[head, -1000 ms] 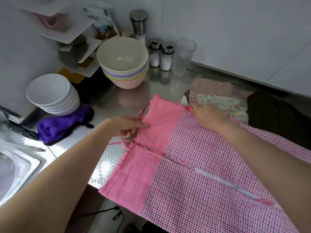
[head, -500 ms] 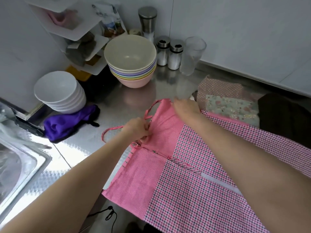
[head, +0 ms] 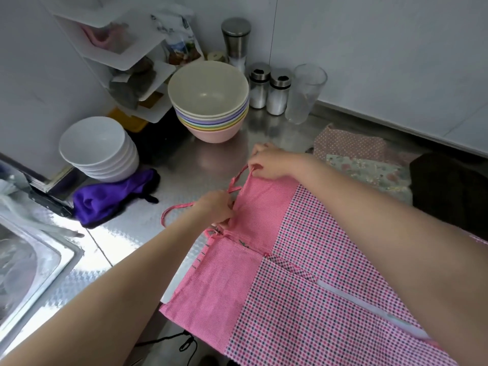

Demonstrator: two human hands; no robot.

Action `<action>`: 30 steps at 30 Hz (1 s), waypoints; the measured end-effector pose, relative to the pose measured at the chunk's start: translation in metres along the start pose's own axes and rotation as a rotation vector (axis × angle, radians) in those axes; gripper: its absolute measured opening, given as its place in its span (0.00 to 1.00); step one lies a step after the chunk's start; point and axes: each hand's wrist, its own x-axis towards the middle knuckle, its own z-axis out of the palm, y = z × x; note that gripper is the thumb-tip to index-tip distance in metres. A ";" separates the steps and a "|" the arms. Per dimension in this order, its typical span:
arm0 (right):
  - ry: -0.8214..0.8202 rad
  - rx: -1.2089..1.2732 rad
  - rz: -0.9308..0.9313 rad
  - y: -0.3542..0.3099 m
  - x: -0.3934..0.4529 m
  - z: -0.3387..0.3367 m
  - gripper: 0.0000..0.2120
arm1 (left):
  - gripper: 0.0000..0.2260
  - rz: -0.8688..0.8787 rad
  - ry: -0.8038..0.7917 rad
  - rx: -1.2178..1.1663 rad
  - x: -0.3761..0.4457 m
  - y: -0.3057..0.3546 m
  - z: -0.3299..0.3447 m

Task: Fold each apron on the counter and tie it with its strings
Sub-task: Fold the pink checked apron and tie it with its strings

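Both hands — left hand (head: 215,208), right hand (head: 273,163) — pinching pink apron (head: 266,212) edges

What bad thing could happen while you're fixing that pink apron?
Two things might go wrong. Part of the pink apron hangs over the counter's front edge, so a tug could slide it off. Also, the thin pink strings loop loosely near the left hand and right hand, so they could tangle or knot wrongly. The stacked bowls stand close behind; a wide pull might bump them.
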 end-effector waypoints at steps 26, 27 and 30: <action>0.487 -0.004 0.520 0.002 -0.147 0.097 0.27 | 0.28 0.356 0.476 0.390 -0.030 0.074 0.020; 0.488 0.008 0.564 0.004 -0.160 0.104 0.27 | 0.32 0.437 0.458 0.431 -0.032 0.091 0.031; 0.434 0.070 0.686 0.016 -0.196 0.131 0.27 | 0.39 0.495 0.312 0.565 -0.041 0.135 0.063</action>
